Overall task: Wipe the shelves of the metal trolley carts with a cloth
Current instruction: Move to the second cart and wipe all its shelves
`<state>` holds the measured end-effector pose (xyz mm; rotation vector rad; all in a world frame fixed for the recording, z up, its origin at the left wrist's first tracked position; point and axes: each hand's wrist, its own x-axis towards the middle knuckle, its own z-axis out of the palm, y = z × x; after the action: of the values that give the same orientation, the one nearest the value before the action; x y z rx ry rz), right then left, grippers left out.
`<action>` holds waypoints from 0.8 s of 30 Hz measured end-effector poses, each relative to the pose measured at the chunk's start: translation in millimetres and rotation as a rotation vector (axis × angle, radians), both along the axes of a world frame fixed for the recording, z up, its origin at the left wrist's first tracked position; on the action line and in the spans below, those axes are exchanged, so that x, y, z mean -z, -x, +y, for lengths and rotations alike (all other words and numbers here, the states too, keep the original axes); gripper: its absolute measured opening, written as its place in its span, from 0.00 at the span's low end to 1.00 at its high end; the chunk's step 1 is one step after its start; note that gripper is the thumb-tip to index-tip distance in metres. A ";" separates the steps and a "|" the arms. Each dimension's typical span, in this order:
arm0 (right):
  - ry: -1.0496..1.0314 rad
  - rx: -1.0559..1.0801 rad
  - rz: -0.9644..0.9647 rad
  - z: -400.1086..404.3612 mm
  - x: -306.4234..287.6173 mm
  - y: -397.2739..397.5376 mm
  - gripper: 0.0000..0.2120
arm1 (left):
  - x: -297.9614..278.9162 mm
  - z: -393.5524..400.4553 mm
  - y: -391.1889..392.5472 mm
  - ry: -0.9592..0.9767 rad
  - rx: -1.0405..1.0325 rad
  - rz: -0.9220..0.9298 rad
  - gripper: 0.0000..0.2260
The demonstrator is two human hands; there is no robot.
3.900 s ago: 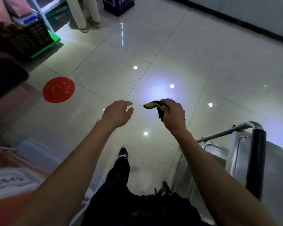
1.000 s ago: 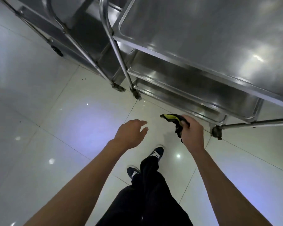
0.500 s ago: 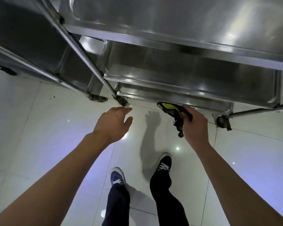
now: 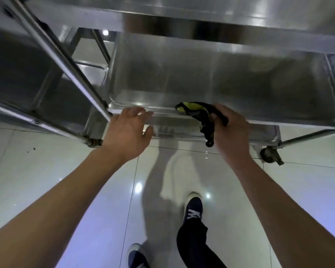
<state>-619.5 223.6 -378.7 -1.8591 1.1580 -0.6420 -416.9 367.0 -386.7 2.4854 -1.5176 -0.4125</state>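
Note:
A steel trolley cart fills the upper view, with its middle shelf [image 4: 201,78] under a top shelf [image 4: 220,14] and a bottom shelf rim [image 4: 240,135] below. My right hand [image 4: 230,132] grips a black and yellow cloth [image 4: 196,110], whose yellow end lies over the middle shelf's front rim. My left hand [image 4: 128,130] is open, fingers spread, at the front rim near the shelf's left corner; I cannot tell whether it touches.
A second steel cart [image 4: 27,74] stands close on the left, its slanted post [image 4: 70,66] crossing in front. A caster wheel [image 4: 270,154] sits at the right on the glossy tiled floor [image 4: 66,171]. My feet [image 4: 192,209] are just before the cart.
I have stepped closer and bent lower. Both hands moved forward from above the floor to the middle shelf's front rim, the cloth still in my right hand.

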 end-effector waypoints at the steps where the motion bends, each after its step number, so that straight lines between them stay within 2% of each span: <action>1: 0.040 0.015 0.003 -9.5 7.5 -3.7 0.14 | 10.4 -6.6 -4.5 0.030 -0.001 -0.011 0.19; 5: 0.173 0.060 0.000 -38.9 33.3 -8.5 0.15 | 47.9 -26.4 -1.6 0.040 0.109 -0.155 0.20; 9: 0.279 0.062 0.003 -45.9 59.9 -9.8 0.15 | 72.4 -49.5 6.0 0.080 0.124 -0.143 0.20; 13: 0.320 0.066 -0.106 -69.2 75.9 -19.1 0.14 | 89.5 -74.8 -4.1 0.165 0.158 -0.196 0.17; 16: 0.492 0.057 -0.141 -95.8 80.0 -26.7 0.13 | 98.1 -85.7 -16.7 0.288 0.147 -0.212 0.14; 18: 0.573 0.025 -0.089 -103.2 90.3 -27.6 0.12 | 106.9 -86.2 -22.9 0.359 0.137 -0.199 0.14; 22: 0.554 -0.059 0.252 -100.3 125.8 -26.5 0.15 | 129.9 -80.7 -28.3 0.455 0.110 -0.211 0.13; 24: 0.584 -0.038 0.329 -101.2 130.0 -27.4 0.17 | 136.3 -78.9 -28.7 0.475 0.105 -0.233 0.11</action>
<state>-592.1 122.4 -508.7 -2.5508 1.2200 -0.7233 -388.3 288.1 -523.1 2.1390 -1.6049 0.2129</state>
